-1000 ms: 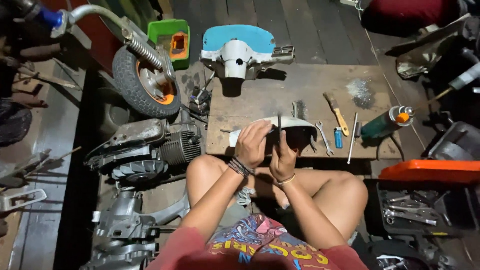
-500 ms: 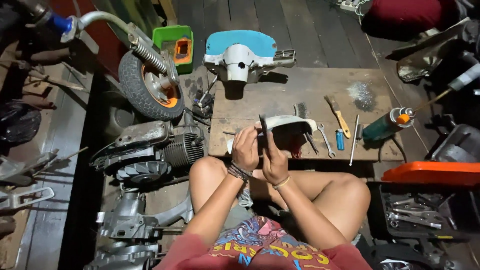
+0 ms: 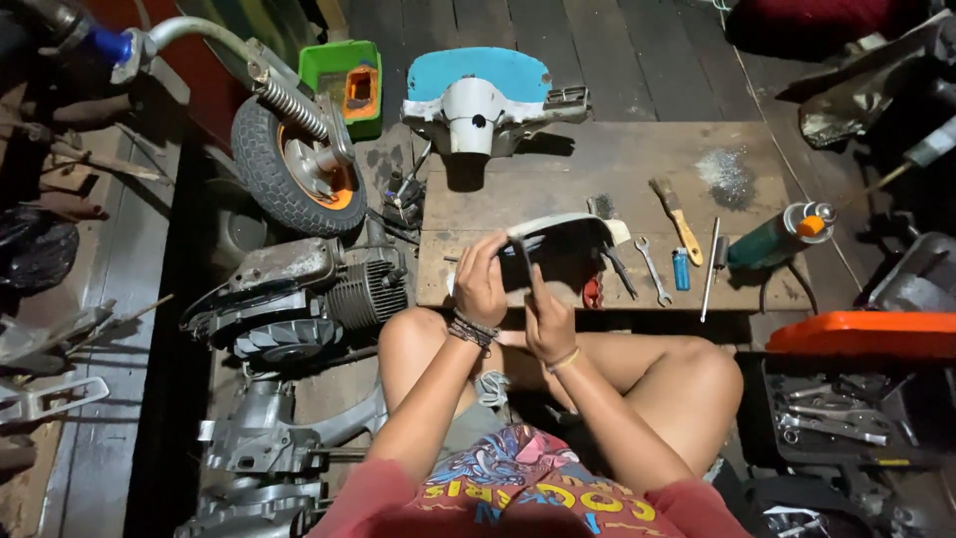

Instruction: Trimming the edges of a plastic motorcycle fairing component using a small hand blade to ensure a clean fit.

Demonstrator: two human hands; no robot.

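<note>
White cover (image 3: 573, 231) sits at the near edge of the low wooden table (image 3: 597, 159), tipped up on its side now; a second ago it lay flatter across both hands. Left hand (image 3: 482, 279) is closed on the cover's left end, holding it steady. Right hand (image 3: 546, 317) has moved off the cover and is pinched round a thin dark tool (image 3: 525, 261), tip pointing up at the cover's inner face. Cannot tell if the tip touches. Reads as a shift from positioning the part to working on its inside. Along the table's right side: wrench (image 3: 653, 269), blue lighter (image 3: 681, 270), brush (image 3: 678, 218), screwdriver (image 3: 711, 267), green spray can (image 3: 779, 236). Blue-and-white scooter headset (image 3: 478, 92) lies at the far edge. Left of the table, on the floor: wheel (image 3: 289, 169) on a fork, engine (image 3: 299, 299). Orange toolbox (image 3: 861, 335) sits off the near right corner.
</note>
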